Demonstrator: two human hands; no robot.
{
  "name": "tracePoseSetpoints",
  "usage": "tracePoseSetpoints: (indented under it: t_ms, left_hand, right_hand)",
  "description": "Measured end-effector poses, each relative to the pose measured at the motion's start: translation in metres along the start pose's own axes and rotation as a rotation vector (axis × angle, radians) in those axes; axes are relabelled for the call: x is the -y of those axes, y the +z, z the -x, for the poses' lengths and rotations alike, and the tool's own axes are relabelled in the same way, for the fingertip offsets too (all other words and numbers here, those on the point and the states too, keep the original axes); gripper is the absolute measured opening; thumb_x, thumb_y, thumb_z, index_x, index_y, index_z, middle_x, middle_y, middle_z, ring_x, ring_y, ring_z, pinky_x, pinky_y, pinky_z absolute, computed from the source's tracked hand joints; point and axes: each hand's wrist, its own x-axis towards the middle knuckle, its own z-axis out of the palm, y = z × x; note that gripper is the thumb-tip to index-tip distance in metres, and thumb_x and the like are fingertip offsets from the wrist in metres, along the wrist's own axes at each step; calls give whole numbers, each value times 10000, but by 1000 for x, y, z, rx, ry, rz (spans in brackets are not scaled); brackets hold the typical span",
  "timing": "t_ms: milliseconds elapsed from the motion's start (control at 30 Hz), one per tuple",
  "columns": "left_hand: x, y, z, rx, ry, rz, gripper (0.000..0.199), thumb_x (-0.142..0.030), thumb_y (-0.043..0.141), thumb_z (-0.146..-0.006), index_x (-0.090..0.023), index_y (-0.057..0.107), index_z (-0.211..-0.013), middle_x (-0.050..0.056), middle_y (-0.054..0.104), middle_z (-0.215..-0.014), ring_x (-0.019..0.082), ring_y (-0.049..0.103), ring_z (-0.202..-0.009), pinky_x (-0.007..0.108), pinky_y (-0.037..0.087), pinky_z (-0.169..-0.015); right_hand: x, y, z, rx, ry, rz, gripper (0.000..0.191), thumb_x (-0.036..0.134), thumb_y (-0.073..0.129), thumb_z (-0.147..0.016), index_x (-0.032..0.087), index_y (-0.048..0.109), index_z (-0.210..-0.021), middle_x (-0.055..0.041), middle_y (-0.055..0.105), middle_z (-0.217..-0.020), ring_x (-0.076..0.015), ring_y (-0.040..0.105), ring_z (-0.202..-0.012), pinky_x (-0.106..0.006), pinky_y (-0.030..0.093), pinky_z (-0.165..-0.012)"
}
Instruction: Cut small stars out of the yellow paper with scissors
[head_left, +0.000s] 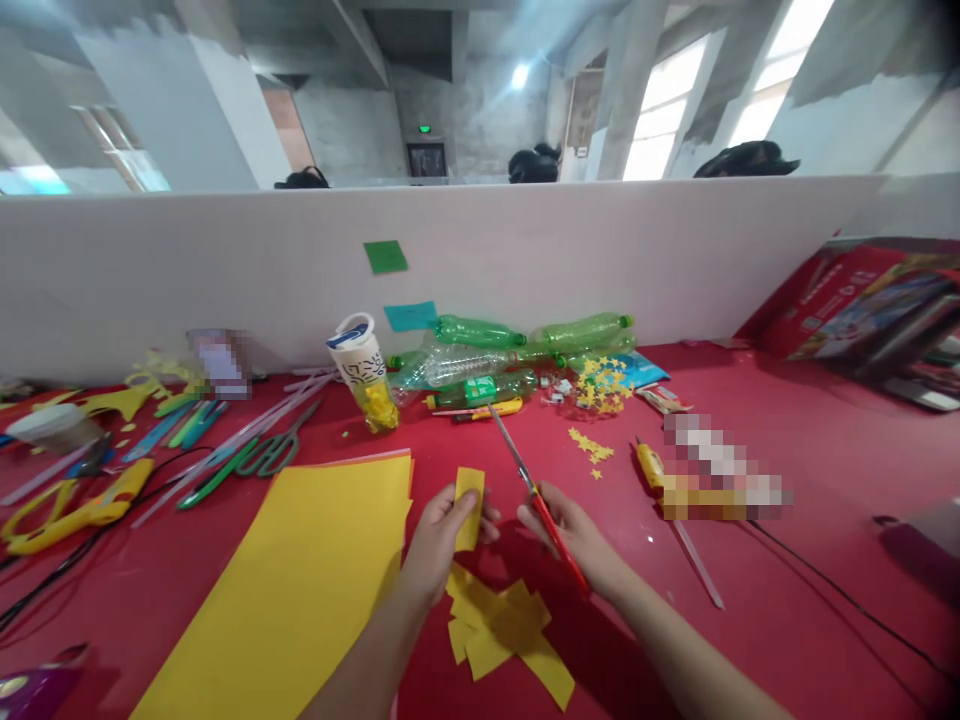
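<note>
Yellow scraps [504, 622] overlap as, beyond them, the left hand [436, 535] pinches a yellow strip [470, 486], the right hand [589, 545] gripping scissors [550, 523].

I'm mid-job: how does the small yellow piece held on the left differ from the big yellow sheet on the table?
Size: the small piece is a narrow strip; the big sheet is far larger. Pose: the small piece is pinched in the left grip; the big sheet lies flat atop other sheets. Both are yellow.
</note>
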Motion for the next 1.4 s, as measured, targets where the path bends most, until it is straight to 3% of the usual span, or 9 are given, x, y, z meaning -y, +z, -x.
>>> tracePoseSetpoints:
  t_ms: [133, 267, 700, 867, 1400]
  left_hand:
    - [-3, -3, -1, -109, 63, 47, 204, -361, 583, -798, -168, 520, -775, -24, 603, -590, 82, 509, -427, 195, 399, -442]
    - [-11, -1, 2, -176, 113, 27, 204, -371, 573, -794, -180, 510, -764, -34, 581, -589, 87, 515, -430, 187, 380, -406]
    - [-19, 2, 9, -261, 164, -55, 234, -402, 569, -792, -180, 496, -782, -62, 524, -582, 49, 450, -356, 137, 306, -288]
    - [-21, 0, 10, -230, 169, -113, 213, -384, 557, -812, -177, 507, -797, -58, 528, -574, 66, 484, -369, 149, 351, -294]
    - [-26, -1, 12, -212, 134, -146, 240, -409, 582, -776, -179, 514, -761, -61, 538, -533, 69, 476, -327, 158, 347, -289]
  right_hand:
    - [8, -1, 8, 160, 30, 386, 290, 478, 568, -817, 207, 466, -806, 43, 480, -705, -126, 432, -631, -226, 365, -591]
    - [14, 2, 12, 234, 41, 521, 312, 497, 560, -814, 201, 479, -761, 41, 468, -649, -123, 408, -579, -227, 360, -561]
    - [24, 7, 18, 379, 112, 408, 403, 564, 509, -829, 194, 419, -700, 56, 358, -619, -99, 330, -552, -202, 285, -481]
    - [27, 8, 21, 407, 173, 353, 423, 601, 477, -833, 195, 434, -721, 62, 385, -564, -86, 338, -494, -198, 239, -436]
    - [13, 6, 21, 416, 217, 199, 401, 579, 470, -852, 207, 402, -717, 70, 390, -532, -67, 344, -423, -192, 250, -397]
